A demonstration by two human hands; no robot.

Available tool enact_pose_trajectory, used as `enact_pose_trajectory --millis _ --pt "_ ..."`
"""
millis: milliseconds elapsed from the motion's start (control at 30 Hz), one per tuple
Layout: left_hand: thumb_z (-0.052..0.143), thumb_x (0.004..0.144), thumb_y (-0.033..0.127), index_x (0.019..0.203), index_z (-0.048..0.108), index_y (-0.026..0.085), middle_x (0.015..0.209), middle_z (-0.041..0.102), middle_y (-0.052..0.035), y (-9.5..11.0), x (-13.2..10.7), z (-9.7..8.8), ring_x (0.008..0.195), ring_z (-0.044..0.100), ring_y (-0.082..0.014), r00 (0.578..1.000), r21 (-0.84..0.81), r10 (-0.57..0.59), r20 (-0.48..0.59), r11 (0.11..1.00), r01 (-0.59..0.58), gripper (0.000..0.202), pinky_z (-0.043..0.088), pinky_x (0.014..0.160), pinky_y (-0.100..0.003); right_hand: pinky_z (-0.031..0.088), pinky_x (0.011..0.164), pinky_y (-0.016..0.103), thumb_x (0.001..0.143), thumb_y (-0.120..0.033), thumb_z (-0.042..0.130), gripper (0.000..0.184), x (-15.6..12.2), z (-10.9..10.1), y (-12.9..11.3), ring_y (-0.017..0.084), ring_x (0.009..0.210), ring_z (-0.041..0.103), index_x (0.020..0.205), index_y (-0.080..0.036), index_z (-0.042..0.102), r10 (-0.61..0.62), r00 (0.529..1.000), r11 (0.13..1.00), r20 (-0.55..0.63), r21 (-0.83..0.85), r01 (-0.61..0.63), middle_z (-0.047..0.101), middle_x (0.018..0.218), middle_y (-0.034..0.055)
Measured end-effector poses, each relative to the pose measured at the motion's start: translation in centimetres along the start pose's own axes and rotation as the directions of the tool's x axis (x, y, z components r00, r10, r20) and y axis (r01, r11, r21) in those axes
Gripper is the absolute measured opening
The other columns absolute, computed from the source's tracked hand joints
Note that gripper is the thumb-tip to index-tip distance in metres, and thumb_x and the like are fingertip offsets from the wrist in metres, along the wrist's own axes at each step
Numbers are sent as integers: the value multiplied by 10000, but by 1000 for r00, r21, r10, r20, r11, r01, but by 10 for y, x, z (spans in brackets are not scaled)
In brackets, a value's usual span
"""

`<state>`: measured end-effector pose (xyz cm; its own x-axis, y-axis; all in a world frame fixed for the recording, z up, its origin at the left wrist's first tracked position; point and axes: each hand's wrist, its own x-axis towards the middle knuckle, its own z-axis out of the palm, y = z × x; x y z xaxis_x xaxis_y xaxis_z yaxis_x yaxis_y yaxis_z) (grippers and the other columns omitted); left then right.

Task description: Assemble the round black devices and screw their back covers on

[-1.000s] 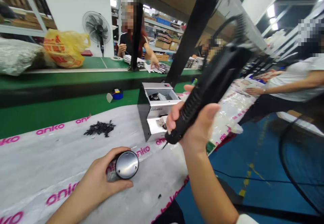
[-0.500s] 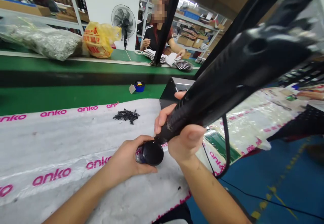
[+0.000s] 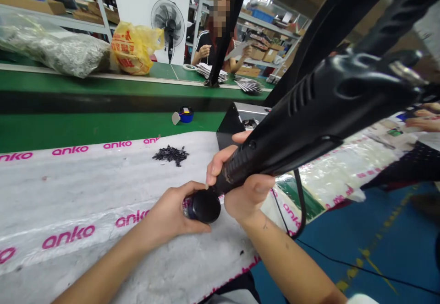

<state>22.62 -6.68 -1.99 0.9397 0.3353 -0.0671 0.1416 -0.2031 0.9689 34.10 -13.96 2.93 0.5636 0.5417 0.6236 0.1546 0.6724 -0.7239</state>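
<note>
My left hand [image 3: 172, 214] is wrapped round a small round dark part [image 3: 203, 206] that rests on the white "anko" sheet [image 3: 85, 194]. My right hand [image 3: 237, 180] grips the ribbed handle of a long black electric screwdriver [image 3: 309, 111]. The tool hangs on a black cord and slants down to the left. Its tip sits on the top of the round part. A small heap of black screws [image 3: 171, 154] lies on the sheet beyond my hands.
A grey metal box [image 3: 237, 118] stands behind the tool. A blue tape roll [image 3: 185, 114] lies on the green table [image 3: 85, 130]. A yellow bag [image 3: 132, 50], a silvery bag [image 3: 58, 52] and a fan [image 3: 167, 20] are at the back. One person sits opposite; another person's hands [image 3: 421, 116] work at right.
The screwdriver came down from raised onto the round part, whose shiny face is now covered. My view shifted left. The person opposite lifted a sheet.
</note>
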Motion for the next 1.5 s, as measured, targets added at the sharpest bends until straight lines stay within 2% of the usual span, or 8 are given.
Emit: enact_pose_trajectory --millis 233,300,400,500,667,833,1067,1500 --pt "805 677 251 1181 608 260 1223 625 -50 3 0 -4 1150 581 -283 998 122 55 28 991 -58 541 452 1016 -413 454 341 255 740 -714 646 526 20 -12 -22 124 413 513 981 -267 511 61 997 997 46 48 -64 582 664 -37" --pt "800 690 263 1212 600 287 1297 575 -59 2 -1 -9 1229 534 -301 998 146 47 44 988 -53 560 410 1075 -442 412 300 241 755 -720 620 517 35 -26 -43 118 361 478 1012 -280 531 -73 997 997 -27 3 73 557 614 -53" --pt "751 767 323 1376 457 363 1419 515 -39 -2 -4 -15 1340 456 -291 996 92 -32 77 995 25 678 316 1156 -471 402 332 242 807 -639 629 427 52 -54 -63 120 381 479 1035 -280 589 -322 926 933 -199 -236 273 534 586 -49" --pt "724 799 357 1453 339 390 1509 438 -31 -3 -6 -13 1402 384 -290 990 101 -65 124 993 52 760 267 1183 -490 426 390 247 839 -551 653 341 59 -80 -55 124 434 511 1042 -291 568 -420 877 869 -234 -383 314 564 630 -50" --pt "809 698 412 1250 564 298 1357 570 -69 4 -3 1 1283 506 -340 1000 202 -21 -19 979 24 615 373 1112 -499 396 343 226 887 -587 567 367 58 -103 -34 114 386 488 1044 -264 494 -331 913 889 -239 -402 217 545 584 -74" --pt "828 673 353 1232 610 293 1323 617 -37 11 -2 -3 1251 544 -304 998 120 -52 -22 991 55 603 401 1100 -438 379 315 236 838 -701 532 524 46 -72 -51 126 374 492 1099 -246 547 -91 961 956 -262 -293 11 531 575 -56" --pt "836 673 284 1236 639 264 1302 654 -32 10 0 -6 1207 584 -283 999 -6 -22 45 1000 22 597 403 1094 -433 399 304 254 770 -702 621 443 23 3 -44 131 369 478 901 -284 554 -69 992 997 -109 -45 64 541 584 -42" --pt "826 675 215 1219 677 283 1196 712 5 9 0 -7 1155 616 -273 997 -118 32 70 993 -24 568 441 1045 -388 421 367 266 809 -678 594 470 3 1 -5 134 411 493 1072 -294 530 -17 999 999 27 -42 19 573 620 -42"
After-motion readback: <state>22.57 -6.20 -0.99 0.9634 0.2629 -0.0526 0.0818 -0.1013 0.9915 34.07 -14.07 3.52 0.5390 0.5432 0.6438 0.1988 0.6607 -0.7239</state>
